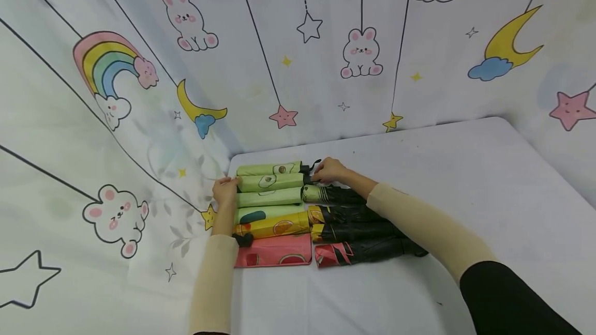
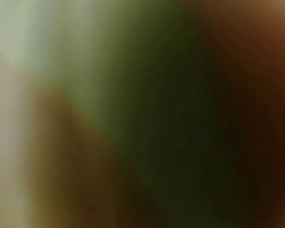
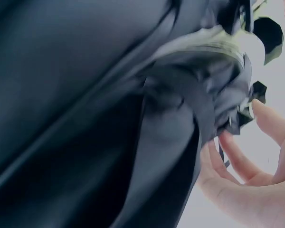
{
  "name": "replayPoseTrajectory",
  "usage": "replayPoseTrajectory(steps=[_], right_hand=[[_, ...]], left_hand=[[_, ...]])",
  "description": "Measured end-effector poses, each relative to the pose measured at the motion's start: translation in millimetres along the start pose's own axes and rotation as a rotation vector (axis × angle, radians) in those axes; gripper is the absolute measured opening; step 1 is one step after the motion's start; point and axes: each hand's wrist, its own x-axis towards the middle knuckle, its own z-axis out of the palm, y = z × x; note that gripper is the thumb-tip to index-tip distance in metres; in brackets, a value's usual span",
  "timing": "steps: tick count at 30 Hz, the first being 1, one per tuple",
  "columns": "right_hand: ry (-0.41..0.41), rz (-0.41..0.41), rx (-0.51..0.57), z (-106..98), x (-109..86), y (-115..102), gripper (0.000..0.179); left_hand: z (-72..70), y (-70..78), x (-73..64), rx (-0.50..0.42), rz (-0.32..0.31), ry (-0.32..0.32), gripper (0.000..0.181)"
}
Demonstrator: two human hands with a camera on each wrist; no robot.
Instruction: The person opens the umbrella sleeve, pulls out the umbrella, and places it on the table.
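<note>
A light-green folding umbrella (image 1: 253,184) with an avocado print lies second from the back in the left row. My left hand (image 1: 225,191) holds its left end; the left wrist view is only a green and skin-toned blur. At the other end, my right hand (image 1: 330,170) pinches the dark tip, thumb and fingers on either side of it in the right wrist view. Another green umbrella (image 1: 261,170) with a black strap lies just behind. In front is a green umbrella (image 1: 270,198), its right end against a black-and-green bundle (image 1: 342,195) under my right forearm.
Nearer me lie a yellow orange-print umbrella (image 1: 265,226) and a red watermelon-print one (image 1: 274,251). To their right are black bundles with yellow ends (image 1: 354,232) and a red end (image 1: 328,255). A printed curtain (image 1: 316,87) hangs behind the white table (image 1: 447,180).
</note>
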Motion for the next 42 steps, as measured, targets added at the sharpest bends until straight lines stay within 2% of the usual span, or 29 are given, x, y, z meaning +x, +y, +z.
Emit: replayPoseTrajectory(steps=[4, 8, 13, 16, 21, 26, 29, 33, 37, 42], right_hand=[[-0.006, -0.041, -0.065, 9.1, 2.4, -0.3, 0.037], [0.011, -0.072, -0.153, 12.8, 3.1, -3.8, 0.038], [-0.010, -0.095, -0.231, 14.0, 4.1, -10.9, 0.038], [-0.022, -0.091, -0.265, 15.2, 6.2, -14.2, 0.038], [-0.045, -0.032, -0.275, 16.1, 8.5, -20.6, 0.041], [-0.051, 0.012, -0.165, 17.8, 6.8, -22.6, 0.040], [-0.080, 0.017, -0.066, 18.8, 6.0, -20.9, 0.032], [-0.087, 0.006, 0.029, 17.4, 4.9, -21.0, 0.037], [-0.042, 0.004, 0.091, 16.3, 4.1, -21.7, 0.047], [0.032, 0.001, 0.156, 16.7, 5.5, -20.6, 0.041]], left_hand=[[2.3, -3.4, 0.0, 0.019, -0.008, -0.007, 0.046], [3.9, -7.0, -0.1, -0.043, 0.009, 0.003, 0.045], [2.8, -7.9, 0.3, -0.128, 0.034, 0.024, 0.038], [2.2, -8.2, 1.3, -0.190, 0.034, 0.031, 0.032], [2.8, -12.3, 2.8, -0.273, 0.044, 0.031, 0.029], [1.4, -16.0, 2.1, -0.336, 0.059, 0.019, 0.030], [0.9, -16.9, 1.0, -0.358, 0.046, 0.011, 0.030], [0.8, -16.8, 0.7, -0.442, 0.016, 0.009, 0.027], [-0.1, -18.1, 1.7, -0.497, -0.018, 0.030, 0.024], [-1.8, -18.3, 2.9, -0.488, -0.049, 0.023, 0.025]])
